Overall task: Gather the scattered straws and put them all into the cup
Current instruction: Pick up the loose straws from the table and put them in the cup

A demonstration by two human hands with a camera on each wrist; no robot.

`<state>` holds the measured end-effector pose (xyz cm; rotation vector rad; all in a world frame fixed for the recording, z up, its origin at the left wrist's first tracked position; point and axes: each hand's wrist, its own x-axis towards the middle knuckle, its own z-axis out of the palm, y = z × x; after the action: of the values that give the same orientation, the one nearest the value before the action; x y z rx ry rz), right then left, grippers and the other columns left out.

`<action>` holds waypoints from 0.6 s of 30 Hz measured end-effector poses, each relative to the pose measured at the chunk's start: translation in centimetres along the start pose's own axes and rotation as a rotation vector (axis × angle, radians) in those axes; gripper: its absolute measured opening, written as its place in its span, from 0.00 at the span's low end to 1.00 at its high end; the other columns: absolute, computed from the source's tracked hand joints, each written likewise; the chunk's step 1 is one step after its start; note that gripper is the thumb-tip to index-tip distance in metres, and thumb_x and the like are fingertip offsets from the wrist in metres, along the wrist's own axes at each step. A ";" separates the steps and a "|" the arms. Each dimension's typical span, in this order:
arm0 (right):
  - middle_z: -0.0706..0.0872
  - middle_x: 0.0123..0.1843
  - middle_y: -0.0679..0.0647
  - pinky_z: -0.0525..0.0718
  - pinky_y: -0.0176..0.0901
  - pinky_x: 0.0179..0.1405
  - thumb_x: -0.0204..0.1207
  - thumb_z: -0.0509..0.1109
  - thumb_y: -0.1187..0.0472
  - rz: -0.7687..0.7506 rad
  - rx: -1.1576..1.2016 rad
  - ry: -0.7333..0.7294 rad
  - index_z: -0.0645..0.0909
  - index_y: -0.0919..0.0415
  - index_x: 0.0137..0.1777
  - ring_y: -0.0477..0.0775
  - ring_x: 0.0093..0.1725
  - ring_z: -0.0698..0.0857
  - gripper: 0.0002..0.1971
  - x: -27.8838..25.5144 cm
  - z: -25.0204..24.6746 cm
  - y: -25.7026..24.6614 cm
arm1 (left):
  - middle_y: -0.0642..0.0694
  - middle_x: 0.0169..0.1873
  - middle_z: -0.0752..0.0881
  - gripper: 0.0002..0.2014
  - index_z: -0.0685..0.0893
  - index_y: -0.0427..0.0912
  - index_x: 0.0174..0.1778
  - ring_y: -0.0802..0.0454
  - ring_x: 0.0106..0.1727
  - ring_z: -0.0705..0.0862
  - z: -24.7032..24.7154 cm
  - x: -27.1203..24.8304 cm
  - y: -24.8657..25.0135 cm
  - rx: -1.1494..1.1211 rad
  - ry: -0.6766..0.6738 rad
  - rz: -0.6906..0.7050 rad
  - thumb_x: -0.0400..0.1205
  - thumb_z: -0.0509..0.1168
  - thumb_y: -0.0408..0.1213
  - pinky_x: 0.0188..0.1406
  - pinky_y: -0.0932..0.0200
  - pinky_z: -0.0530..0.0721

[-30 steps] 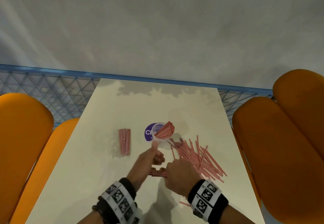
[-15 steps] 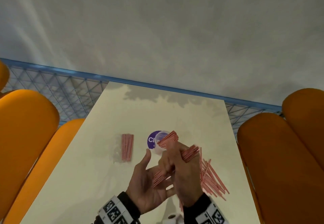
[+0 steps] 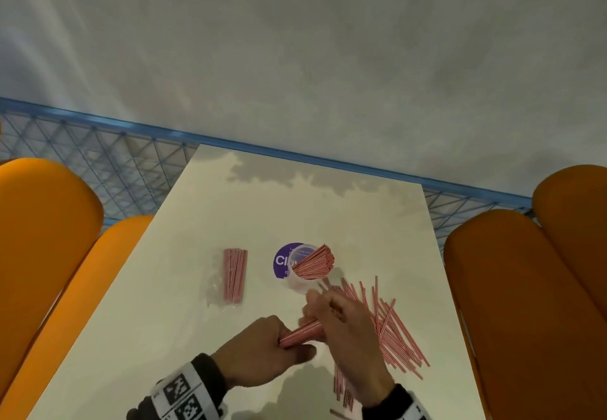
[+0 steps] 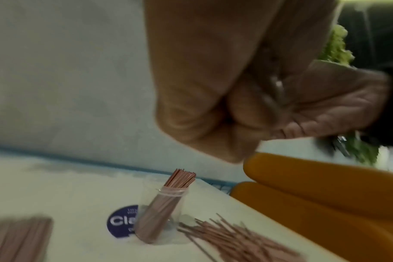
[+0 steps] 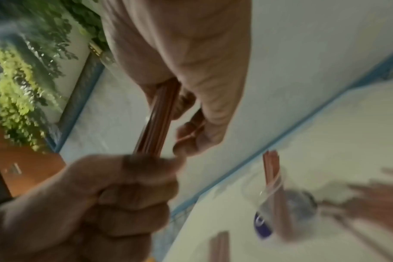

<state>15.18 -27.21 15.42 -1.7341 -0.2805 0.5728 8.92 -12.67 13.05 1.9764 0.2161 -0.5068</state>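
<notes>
**Both hands on one bundle of straws, above the table**

A bundle (image 3: pixel 300 337) of red-and-white striped straws lies between the two hands, held clear of the table (image 3: pixel 230 216) and pointing roughly from the left hand up toward the cup. The left hand (image 3: pixel 262 354) has its fingers curled round the near end of the bundle, thumb underneath. The right hand (image 3: pixel 345 324) closes over the far end, its fingers wrapped round the same straws (the right wrist view shows the bundle running from one fist straight into the other).

Just beyond the hands stands the cup (image 3: pixel 300 280), clear plastic and upright, with a sheaf of straws (image 3: pixel 313 262) already inside, leaning toward the right and fanning out above the rim. The cup sits partly over a round purple sticker (image 3: pixel 281 260) with white lettering, only partly readable.

To the right of the cup and hands, a loose pile (image 3: pixel 391 327) of straws is spread across the table, crossing one another at many angles. A few more straws (image 3: pixel 341 386) lie near the right wrist, close to the near edge.

Left of the cup, well apart from it, a packet (image 3: pixel 235 275) of straws lies flat in clear wrapping, its straws parallel.

Orange chairs (image 3: pixel 42 239) flank the table on both sides. Beyond the far edge runs a blue mesh rail (image 3: pixel 131 157), with grey floor behind it.
</notes>
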 end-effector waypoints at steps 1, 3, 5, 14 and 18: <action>0.86 0.34 0.58 0.90 0.57 0.44 0.79 0.65 0.42 -0.024 -0.136 0.045 0.81 0.60 0.33 0.56 0.35 0.87 0.23 0.2 -0.2 0.4 | 0.53 0.11 0.69 0.26 0.70 0.48 0.15 0.55 0.18 0.66 0.2 0.3 -0.1 0.095 0.077 -0.015 0.80 0.66 0.49 0.23 0.66 0.66; 0.81 0.29 0.55 0.83 0.46 0.34 0.80 0.55 0.37 -0.123 -0.480 0.054 0.76 0.54 0.30 0.51 0.29 0.79 0.25 1.0 -0.4 1.0 | 0.50 0.13 0.70 0.24 0.69 0.44 0.17 0.52 0.18 0.67 0.7 1.5 -0.6 0.240 0.184 0.005 0.79 0.62 0.46 0.24 0.60 0.69; 0.76 0.25 0.52 0.74 0.41 0.28 0.80 0.49 0.35 -0.166 -0.750 0.045 0.69 0.51 0.27 0.49 0.25 0.73 0.27 2.1 -0.2 1.5 | 0.49 0.14 0.69 0.21 0.69 0.42 0.18 0.50 0.19 0.68 0.8 2.9 -0.5 0.308 0.219 0.042 0.78 0.61 0.44 0.24 0.59 0.68; 0.78 0.29 0.47 0.73 0.45 0.33 0.86 0.50 0.43 -0.143 -1.086 0.246 0.69 0.54 0.32 0.58 0.33 0.81 0.23 13.8 -3.4 0.8 | 0.49 0.77 0.69 0.55 0.59 0.46 0.80 0.46 0.75 0.71 -3.4 13.0 -1.8 0.460 0.331 -0.085 0.62 0.79 0.61 0.75 0.39 0.68; 0.86 0.50 0.53 0.75 0.47 0.39 0.86 0.53 0.49 -0.098 -1.348 0.048 0.80 0.57 0.56 0.60 0.50 0.85 0.17 17.1 -1.4 3.5 | 0.47 0.82 0.62 0.58 0.53 0.45 0.83 0.43 0.80 0.66 -2.6 16.5 -3.1 0.512 0.255 -0.093 0.63 0.80 0.58 0.77 0.37 0.64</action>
<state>29.94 -21.04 8.40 -2.9838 -0.8374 0.2278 23.21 -10.13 4.25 2.5429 0.3662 -0.3922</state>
